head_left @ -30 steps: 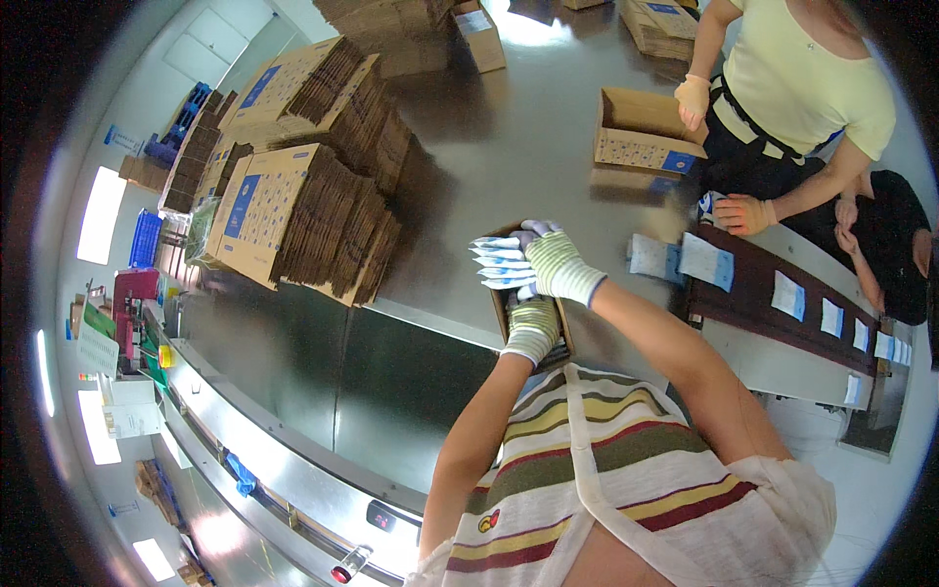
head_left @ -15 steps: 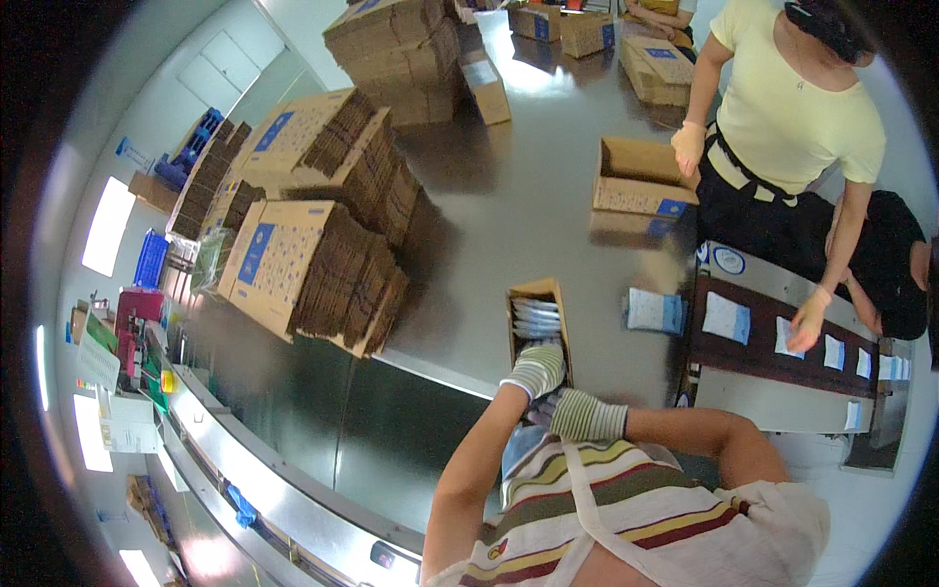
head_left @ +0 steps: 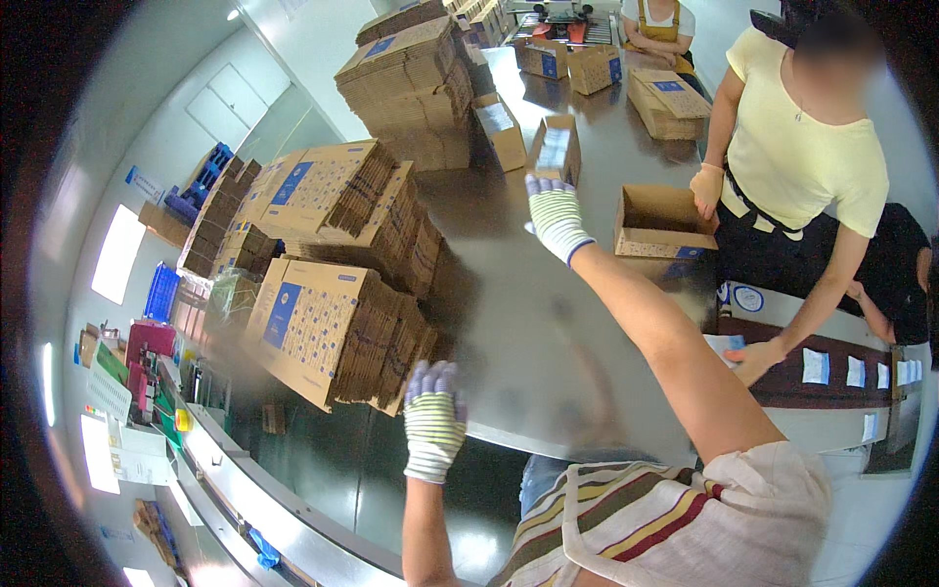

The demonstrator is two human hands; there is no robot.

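Note:
My right hand (head_left: 559,217), in a striped glove, is stretched far across the table. Its fingertips are against or just at the near end of a narrow carton (head_left: 567,152) filled with pale packets. Those fingers look extended, not wrapped round the carton. My left hand (head_left: 434,421), gloved alike, is raised with fingers stretched, beside the lower corner of a stack of flattened cartons (head_left: 323,323). Nothing shows in it.
A steel table (head_left: 518,342) lies before me. At right a co-worker has one hand on an open carton (head_left: 665,240) and the other at a packet on the conveyor (head_left: 782,391). More cartons (head_left: 597,68) and a tall carton stack (head_left: 411,98) stand farther back.
The packet-filled carton has moved from just in front of me to the far part of the table. My right hand went far forward; my left moved left. The co-worker's hand on the belt moved left.

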